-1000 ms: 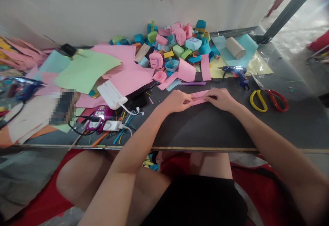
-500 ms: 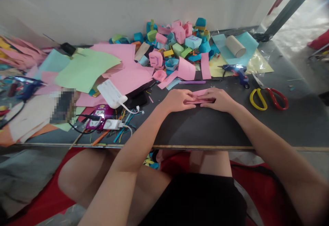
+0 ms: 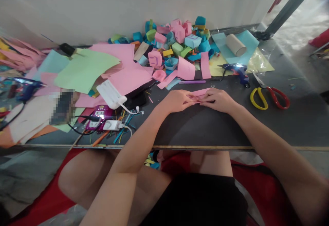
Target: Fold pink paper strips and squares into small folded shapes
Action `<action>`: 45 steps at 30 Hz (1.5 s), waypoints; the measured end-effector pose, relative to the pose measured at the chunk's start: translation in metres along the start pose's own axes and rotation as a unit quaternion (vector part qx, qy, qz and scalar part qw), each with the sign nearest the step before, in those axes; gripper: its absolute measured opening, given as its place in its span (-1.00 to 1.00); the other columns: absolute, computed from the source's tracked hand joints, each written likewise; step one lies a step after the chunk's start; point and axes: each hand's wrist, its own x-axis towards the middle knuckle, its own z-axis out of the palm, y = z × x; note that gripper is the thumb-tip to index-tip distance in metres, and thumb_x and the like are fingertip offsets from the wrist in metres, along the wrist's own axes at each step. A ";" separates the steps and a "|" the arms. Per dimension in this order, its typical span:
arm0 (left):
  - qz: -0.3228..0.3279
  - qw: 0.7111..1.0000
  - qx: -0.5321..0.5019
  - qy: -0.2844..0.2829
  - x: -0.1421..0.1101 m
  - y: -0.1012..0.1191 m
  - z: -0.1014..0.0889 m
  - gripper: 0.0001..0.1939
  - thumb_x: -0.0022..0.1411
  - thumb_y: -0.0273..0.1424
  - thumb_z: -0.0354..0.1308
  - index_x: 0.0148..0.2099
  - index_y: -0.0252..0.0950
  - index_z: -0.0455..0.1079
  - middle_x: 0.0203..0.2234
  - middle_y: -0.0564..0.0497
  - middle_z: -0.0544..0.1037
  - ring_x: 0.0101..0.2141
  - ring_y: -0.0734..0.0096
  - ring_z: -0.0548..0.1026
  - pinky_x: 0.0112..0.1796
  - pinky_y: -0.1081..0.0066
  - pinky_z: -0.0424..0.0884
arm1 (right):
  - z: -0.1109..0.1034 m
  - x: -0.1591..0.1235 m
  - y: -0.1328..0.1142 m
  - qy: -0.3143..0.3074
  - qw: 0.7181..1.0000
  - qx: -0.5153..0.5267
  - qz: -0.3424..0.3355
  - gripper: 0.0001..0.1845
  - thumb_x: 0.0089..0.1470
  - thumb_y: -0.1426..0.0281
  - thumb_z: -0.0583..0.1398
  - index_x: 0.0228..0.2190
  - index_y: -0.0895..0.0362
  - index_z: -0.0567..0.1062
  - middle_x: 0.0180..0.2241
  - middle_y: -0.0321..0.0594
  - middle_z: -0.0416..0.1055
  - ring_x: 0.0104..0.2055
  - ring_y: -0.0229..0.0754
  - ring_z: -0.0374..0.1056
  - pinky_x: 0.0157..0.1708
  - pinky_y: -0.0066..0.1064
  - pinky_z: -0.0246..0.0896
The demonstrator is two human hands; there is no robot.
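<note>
A folded pink paper strip (image 3: 199,95) lies on the dark grey table (image 3: 205,126) in front of me. My left hand (image 3: 177,101) pinches its left end with fingers closed. My right hand (image 3: 218,100) presses and grips its right part, fingers curled on the paper. Both hands meet over the strip, and much of it is hidden under my fingers.
A heap of small folded paper boxes (image 3: 174,41) sits at the back. Loose coloured sheets (image 3: 87,68) cover the left. A blue glue gun (image 3: 238,71), yellow-and-red scissors (image 3: 269,97) and a cardboard roll (image 3: 235,45) lie right. A power strip (image 3: 101,121) and cables are left of my hands.
The hands stayed in place while the fingers reworked the strip: it opened slightly half a second ago and now lies pressed flatter.
</note>
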 end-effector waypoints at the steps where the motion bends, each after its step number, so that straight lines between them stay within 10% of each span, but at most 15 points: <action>1: 0.003 1.000 0.001 -0.001 0.000 -0.001 0.001 -0.70 0.46 -0.25 0.10 -0.01 -0.17 0.65 0.12 -0.05 0.62 0.02 0.24 0.63 -0.02 0.29 0.53 | 0.001 0.000 0.000 0.006 1.000 -0.003 -0.011 -0.70 0.30 0.17 0.22 -0.27 0.01 0.74 -0.31 -0.13 0.62 -0.21 -0.08 0.51 -0.20 -0.26 0.39; 8: 0.041 0.998 0.047 0.018 0.004 -0.003 0.012 -0.68 0.44 -0.43 0.12 0.15 -0.16 0.56 0.23 -0.02 0.53 0.26 0.25 0.46 0.21 0.19 0.46 | 0.002 -0.001 0.003 0.044 0.997 -0.053 -0.035 -0.71 0.30 0.26 0.20 -0.30 -0.01 0.74 -0.37 -0.17 0.62 -0.27 -0.09 0.50 -0.24 -0.25 0.38; 25: -0.045 0.997 0.000 0.062 0.009 0.003 0.016 -0.66 0.49 -0.25 0.07 0.12 -0.24 0.58 0.08 -0.07 0.64 0.10 0.19 0.61 0.10 0.19 0.53 | -0.011 0.003 -0.007 0.011 0.992 -0.008 0.124 -0.54 0.26 0.00 0.17 -0.12 0.05 0.68 -0.39 -0.21 0.61 -0.43 -0.18 0.41 -0.35 -0.35 0.22; 33: -0.030 0.995 0.029 0.090 0.009 0.007 0.017 -0.66 0.42 -0.15 0.18 0.01 -0.26 0.63 0.02 -0.12 0.67 0.06 0.19 0.60 0.07 0.22 0.54 | -0.014 0.007 -0.017 -0.022 0.989 -0.062 0.133 -0.42 0.20 -0.15 0.15 -0.51 0.06 0.53 -0.54 -0.26 0.44 -0.48 -0.20 0.27 -0.43 -0.35 0.06; 45: -0.095 0.987 0.033 0.128 0.014 -0.002 0.031 -0.69 0.49 -0.33 0.07 0.03 -0.25 0.64 0.00 -0.13 0.66 0.02 0.21 0.57 0.07 0.16 0.51 | -0.004 0.004 -0.002 0.050 0.995 -0.061 0.067 -0.61 0.32 0.19 0.12 -0.15 0.04 0.72 -0.11 -0.02 0.59 -0.02 0.05 0.46 0.07 -0.03 0.34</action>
